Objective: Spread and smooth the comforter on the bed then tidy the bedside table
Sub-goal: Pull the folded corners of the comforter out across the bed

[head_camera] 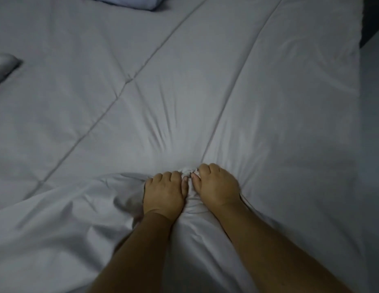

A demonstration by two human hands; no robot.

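Comforter (pixel 184 85): pale grey and quilted, lying over the bed (pixel 356 144) from the far end to the near edge; its right edge runs along the bed's right side.
Seams: 2 long stitched lines cross the comforter diagonally, from near-left toward far-right.
Folds: loose, rumpled cloth at the near-left corner; flatter toward the far end.
Floor (pixel 372 123): a grey strip just beside the bed's right edge, with something dark at the far-right corner.
Forearms: 2, bare, reaching in from the near edge.
Left hand (pixel 164 195): fingers curled down into the comforter, gripping a handful near the middle of the near edge.
Right hand (pixel 216 187): just beside the left, fingers also curled, gripping the same cloth.
Bunch (pixel 187 172): a small gathered knot of comforter between the 2 thumbs; creases fan out from it toward the far end.
Pillow (pixel 129 2): bluish, at the far edge, left of centre, cut off by the frame.
Second pillow (pixel 4 66): grey corner at the left edge.
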